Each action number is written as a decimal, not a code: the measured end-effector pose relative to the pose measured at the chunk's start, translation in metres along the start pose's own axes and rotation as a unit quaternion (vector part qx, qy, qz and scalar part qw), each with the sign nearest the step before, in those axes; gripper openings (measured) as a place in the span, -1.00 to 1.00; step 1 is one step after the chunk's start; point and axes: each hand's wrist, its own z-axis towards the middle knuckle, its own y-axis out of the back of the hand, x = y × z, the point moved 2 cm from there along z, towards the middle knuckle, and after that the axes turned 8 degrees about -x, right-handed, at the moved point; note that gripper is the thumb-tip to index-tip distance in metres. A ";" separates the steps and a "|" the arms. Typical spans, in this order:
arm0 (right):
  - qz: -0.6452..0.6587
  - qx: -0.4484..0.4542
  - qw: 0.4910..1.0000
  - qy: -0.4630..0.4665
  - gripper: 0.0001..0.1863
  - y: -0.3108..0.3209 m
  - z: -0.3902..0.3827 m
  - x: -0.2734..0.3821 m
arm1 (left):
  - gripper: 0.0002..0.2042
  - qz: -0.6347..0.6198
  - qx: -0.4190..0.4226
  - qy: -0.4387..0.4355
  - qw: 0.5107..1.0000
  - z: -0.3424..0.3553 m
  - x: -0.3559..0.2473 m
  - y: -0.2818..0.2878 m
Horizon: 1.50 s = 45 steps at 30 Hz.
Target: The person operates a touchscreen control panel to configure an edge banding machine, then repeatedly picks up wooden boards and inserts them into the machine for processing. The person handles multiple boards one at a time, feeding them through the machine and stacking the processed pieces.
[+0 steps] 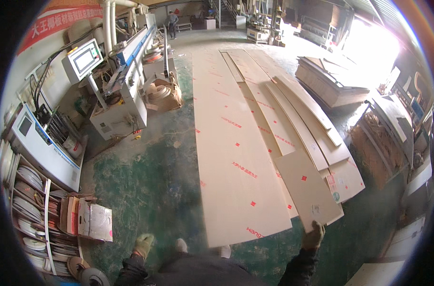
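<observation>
My right hand [313,237], in a work glove, is closed on the near end of a short beige board [302,178]. That board lies at a slant over longer panels, its near end at the hand. My left hand [143,245], gloved too, hangs low over the green floor with its fingers loosely stretched and nothing in them. Just left of the short board lies a long, wide beige panel [236,157] with red printed marks. Narrower strips [298,126] are stacked in overlapping layers to its right. What lies beneath the short board is hidden.
A machine [119,102] with a screen on a post [83,59] stands at the left. Below it are a rack of edge-band rolls [29,209] and cardboard boxes [95,220]. A board stack [329,83] sits at the far right. Another person [172,25] stands in the far background.
</observation>
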 end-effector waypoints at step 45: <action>0.661 0.462 0.322 -0.496 -0.18 -0.744 0.012 0.521 | -0.47 -0.647 0.207 -0.124 0.723 0.436 -0.413 0.277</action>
